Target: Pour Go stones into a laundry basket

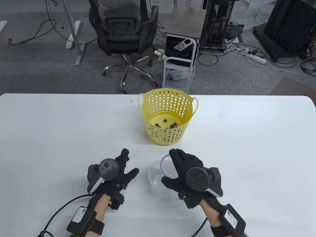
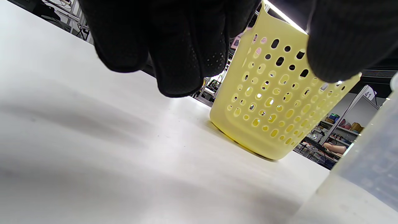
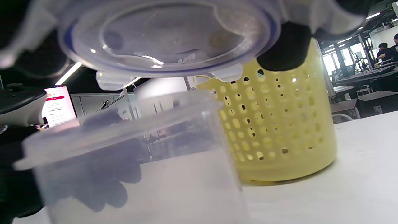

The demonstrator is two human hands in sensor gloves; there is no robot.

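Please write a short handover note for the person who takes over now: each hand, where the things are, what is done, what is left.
Left hand: open, holding nothing, left of the clear container.
Right hand: holds the round lid above the container.
Yellow basket: upright, on the table's far side, black Go stones on its bottom.
Done: stones look poured; the container looks empty.
Left: probably only putting the lid back on.

Yellow basket (image 1: 167, 118) with hole-grid walls, black stones (image 1: 166, 125), clear container (image 1: 156, 182), lid (image 1: 166, 165) rim probably blue, black gloves, white table (image 1: 49, 138).
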